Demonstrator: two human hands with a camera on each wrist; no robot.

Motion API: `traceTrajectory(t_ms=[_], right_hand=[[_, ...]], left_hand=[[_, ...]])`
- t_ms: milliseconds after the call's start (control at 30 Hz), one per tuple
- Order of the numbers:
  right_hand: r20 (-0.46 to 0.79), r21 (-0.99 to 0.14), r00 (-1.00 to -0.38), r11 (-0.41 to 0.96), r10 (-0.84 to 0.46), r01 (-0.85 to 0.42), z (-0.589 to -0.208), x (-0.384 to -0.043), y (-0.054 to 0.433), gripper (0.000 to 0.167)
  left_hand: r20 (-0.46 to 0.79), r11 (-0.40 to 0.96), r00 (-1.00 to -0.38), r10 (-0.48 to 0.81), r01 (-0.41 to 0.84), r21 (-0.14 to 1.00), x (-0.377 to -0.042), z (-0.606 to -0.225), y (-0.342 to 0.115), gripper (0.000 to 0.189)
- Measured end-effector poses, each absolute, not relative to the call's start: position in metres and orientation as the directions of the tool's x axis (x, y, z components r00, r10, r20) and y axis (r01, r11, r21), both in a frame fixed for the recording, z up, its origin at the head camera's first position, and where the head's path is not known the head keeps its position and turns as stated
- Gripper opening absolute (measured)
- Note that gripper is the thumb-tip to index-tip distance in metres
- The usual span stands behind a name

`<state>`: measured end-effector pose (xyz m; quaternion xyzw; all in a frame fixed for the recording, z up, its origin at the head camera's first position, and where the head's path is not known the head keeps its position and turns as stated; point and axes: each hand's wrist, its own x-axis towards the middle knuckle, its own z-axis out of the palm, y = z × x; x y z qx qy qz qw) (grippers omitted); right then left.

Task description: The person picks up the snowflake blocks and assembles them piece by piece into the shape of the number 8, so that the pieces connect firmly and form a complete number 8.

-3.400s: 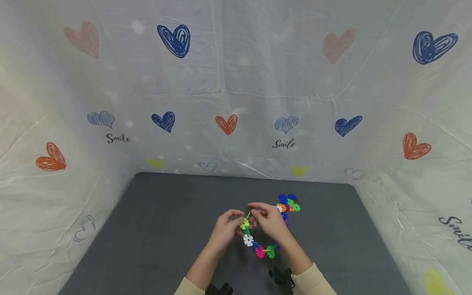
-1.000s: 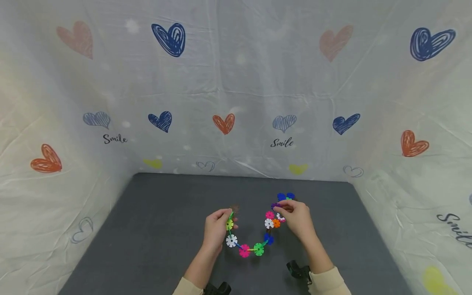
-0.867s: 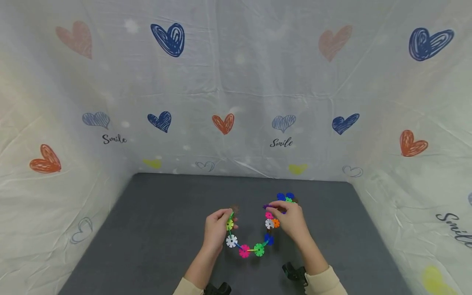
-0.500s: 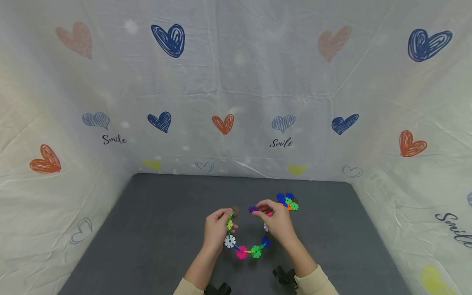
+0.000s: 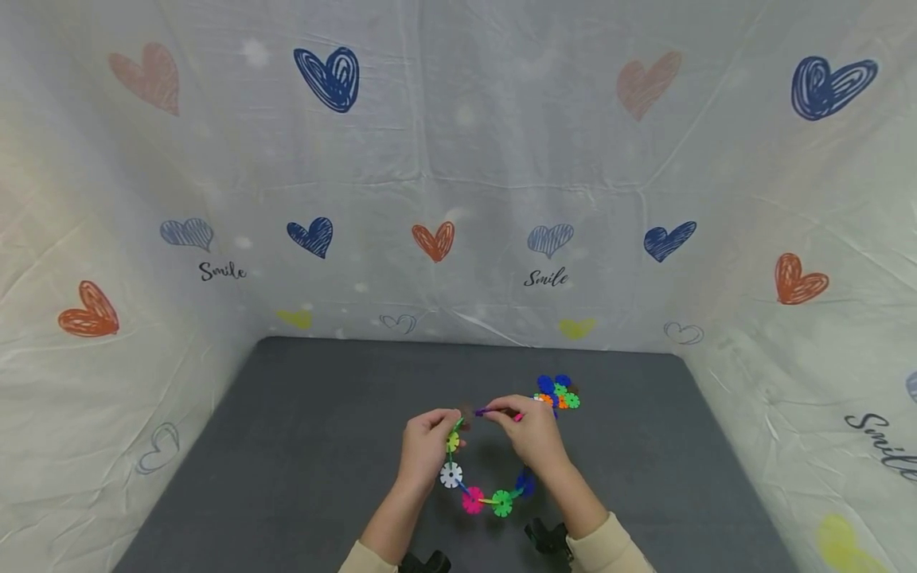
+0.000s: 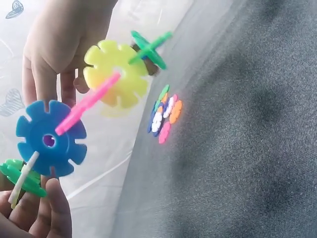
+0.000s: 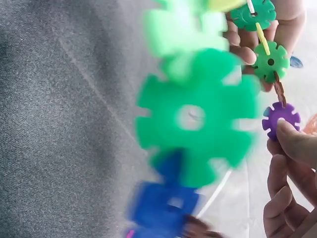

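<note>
A string of colourful notched plastic discs (image 5: 473,500) hangs in a curve between my hands, slotted together edge to edge. My left hand (image 5: 424,447) pinches its upper left end at a green disc (image 7: 271,62). From that disc a brown disc (image 7: 280,92) reaches towards a purple disc (image 7: 281,119), and their edges meet in the right wrist view. Thumb and fingers of my right hand (image 5: 536,436) pinch the purple one. A blue disc (image 6: 49,139) and a yellow disc (image 6: 116,74) of the string hang close to the left wrist camera. My right hand hides part of the string.
Several loose notched discs (image 5: 559,390) lie in a small heap on the dark grey table (image 5: 322,430), right of centre. A white cloth (image 5: 458,159) printed with hearts surrounds the table at the back and sides. Black wrist-camera mounts (image 5: 548,537) sit below my wrists.
My right hand leaves the string, goes right to the heap, and comes back left with the purple disc, now up against the brown disc. My left hand keeps hold, shifting slightly.
</note>
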<state>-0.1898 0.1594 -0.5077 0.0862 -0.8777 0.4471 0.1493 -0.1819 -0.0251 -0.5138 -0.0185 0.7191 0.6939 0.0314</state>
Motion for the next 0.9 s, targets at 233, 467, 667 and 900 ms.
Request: traceTrajectory(t_ms=[233,467,667,900], right_hand=[[0.505,-0.619,-0.855,0.641,-0.118,-0.454,-0.509,-0.190,0.160,0.007],[0.640,-0.415,-0.744,0.728,-0.193,-0.546,-0.509,-0.190,0.161,0.010],[0.667,-0.308,-0.699,0.759,-0.258,-0.574,-0.509,-0.188,0.158,0.011],[0.515,-0.512,-0.830,0.701,-0.212,-0.497,-0.504,-0.192,0.169,0.023]], left_hand=[[-0.049,0.087,-0.998,0.029,-0.046,0.995,-0.183,-0.518,-0.026,0.030],[-0.053,0.111,-0.997,0.052,-0.047,0.993,-0.182,-0.516,-0.023,0.029],[-0.050,0.153,-0.999,0.020,-0.047,0.987,-0.181,-0.518,-0.022,0.026],[-0.068,0.084,-0.997,0.044,-0.064,0.994,-0.183,-0.521,-0.023,0.028]])
